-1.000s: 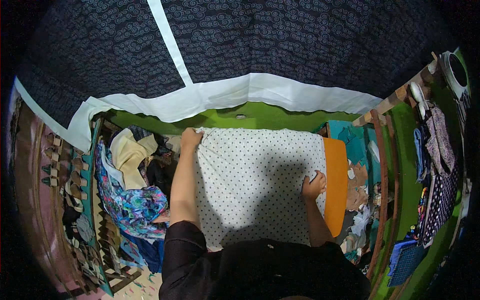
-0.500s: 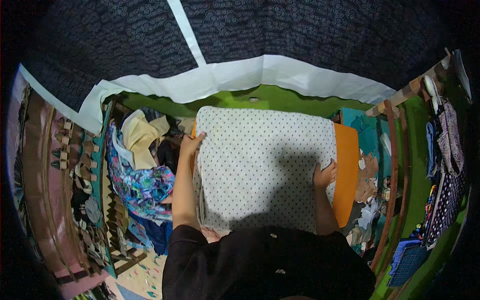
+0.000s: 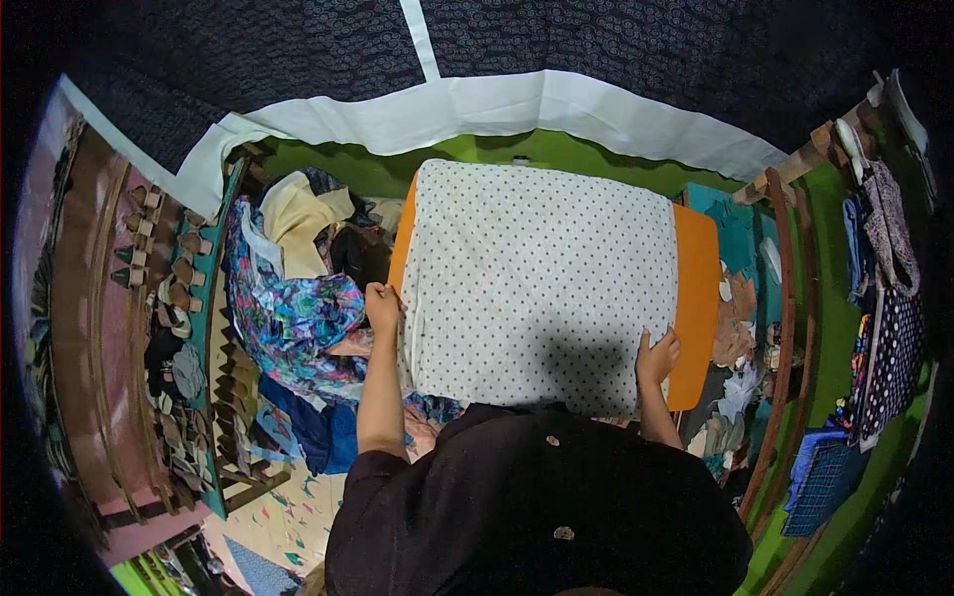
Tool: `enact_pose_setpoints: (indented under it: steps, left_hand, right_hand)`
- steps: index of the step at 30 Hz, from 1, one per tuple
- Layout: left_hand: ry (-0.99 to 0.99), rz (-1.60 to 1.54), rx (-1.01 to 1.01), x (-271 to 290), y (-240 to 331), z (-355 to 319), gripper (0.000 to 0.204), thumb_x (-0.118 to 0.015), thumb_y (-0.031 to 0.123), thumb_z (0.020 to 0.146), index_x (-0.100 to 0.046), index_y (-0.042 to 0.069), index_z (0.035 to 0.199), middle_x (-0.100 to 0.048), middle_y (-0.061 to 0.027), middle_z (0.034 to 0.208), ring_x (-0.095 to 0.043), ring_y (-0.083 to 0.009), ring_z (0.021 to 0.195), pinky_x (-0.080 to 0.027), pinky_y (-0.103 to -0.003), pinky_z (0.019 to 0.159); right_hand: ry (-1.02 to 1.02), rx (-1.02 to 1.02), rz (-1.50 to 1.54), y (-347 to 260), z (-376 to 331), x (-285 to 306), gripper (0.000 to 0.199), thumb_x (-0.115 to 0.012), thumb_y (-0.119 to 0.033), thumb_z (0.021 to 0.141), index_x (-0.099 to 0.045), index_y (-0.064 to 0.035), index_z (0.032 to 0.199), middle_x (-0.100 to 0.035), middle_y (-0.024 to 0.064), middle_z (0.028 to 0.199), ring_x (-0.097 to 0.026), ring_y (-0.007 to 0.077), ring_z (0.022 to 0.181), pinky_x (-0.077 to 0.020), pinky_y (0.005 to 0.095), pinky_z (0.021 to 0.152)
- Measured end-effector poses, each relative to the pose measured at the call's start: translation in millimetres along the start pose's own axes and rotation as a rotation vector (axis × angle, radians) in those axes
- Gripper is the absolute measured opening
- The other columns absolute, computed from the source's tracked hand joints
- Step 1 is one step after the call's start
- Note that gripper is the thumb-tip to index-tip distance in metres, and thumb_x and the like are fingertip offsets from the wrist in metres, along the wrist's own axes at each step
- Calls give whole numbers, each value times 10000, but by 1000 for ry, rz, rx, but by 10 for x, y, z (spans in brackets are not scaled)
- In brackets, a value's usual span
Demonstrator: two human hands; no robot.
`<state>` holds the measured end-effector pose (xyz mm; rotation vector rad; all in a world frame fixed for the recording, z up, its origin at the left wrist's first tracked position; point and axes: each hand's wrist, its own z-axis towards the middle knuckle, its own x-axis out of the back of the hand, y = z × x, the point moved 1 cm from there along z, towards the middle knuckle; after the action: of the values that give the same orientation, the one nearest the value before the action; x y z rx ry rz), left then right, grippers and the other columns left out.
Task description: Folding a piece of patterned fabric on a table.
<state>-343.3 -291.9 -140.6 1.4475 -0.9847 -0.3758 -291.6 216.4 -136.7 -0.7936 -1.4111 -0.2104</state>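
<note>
A white cloth with small dark dots [image 3: 537,268] lies spread over an orange tabletop [image 3: 699,288], whose left and right ends show beyond it. My left hand [image 3: 382,310] is closed on the cloth's left edge, close to the tabletop's rim. At the right edge, lower down, my right hand [image 3: 657,360] has its thumb on top and its fingers curled at the cloth's border. The cloth's near edge runs behind my dark shirt.
Left of the tabletop is a heap of clothes [image 3: 293,308], with a cream cloth [image 3: 303,219] on top. A rack of shoes [image 3: 184,328] stands farther left. Scraps and crumpled pieces [image 3: 735,328] lie at the right, beside wooden rails [image 3: 785,328]. Folded garments [image 3: 825,487] hang beyond.
My left hand has slid down the cloth's left edge toward me and closed. The view has shifted, so the table sits higher in it. My right hand stays at the right edge.
</note>
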Motion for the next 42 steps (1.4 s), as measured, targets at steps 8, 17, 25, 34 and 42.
enact_pose_setpoints:
  steps: [8, 17, 25, 34, 42]
  left_hand:
    - [-190, 658, -242, 39, 273, -1085, 345, -615, 358, 699, -531, 39, 799, -565, -128, 661, -551, -291, 639, -415, -380, 560]
    - [-91, 728, -272, 111, -158, -1361, 315, -573, 282, 738, -531, -1, 870, -558, -185, 826, -527, -343, 794, -417, -411, 699]
    - [46, 742, -306, 40, -282, -1390, 333, -601, 297, 717, -537, 14, 879, -549, -170, 799, -530, -332, 778, -418, -409, 692]
    - [-31, 401, -427, 365, 98, -1478, 289, -610, 229, 730, -487, -19, 650, -517, -130, 596, -502, -249, 560, -396, -327, 555]
    - [163, 516, -423, 497, 42, -1515, 163, -568, 158, 737, -486, 17, 727, -526, -126, 620, -515, -299, 585, -404, -370, 549]
  right_hand:
    - [-46, 9, -12, 265, -174, 89, 607, -595, -330, 747, -336, -36, 1210, -352, 159, 1203, -324, 331, 1111, -291, 438, 902]
    - [-1, 25, 74, 1054, -774, 143, 520, -595, -332, 743, -411, -62, 1147, -400, 168, 1131, -351, 337, 1082, -303, 448, 875]
    - [-51, 18, 194, 1289, -882, 213, 296, -574, -288, 768, -483, -57, 929, -538, 99, 858, -509, 277, 838, -365, 392, 729]
    - [-74, -26, 321, 1520, -846, 166, 221, -526, -230, 810, -549, -10, 815, -561, 134, 782, -543, 266, 730, -412, 362, 646]
    - [106, -93, 445, 1436, -980, 294, 280, -502, -244, 829, -589, 5, 921, -566, 148, 872, -552, 286, 795, -428, 363, 712]
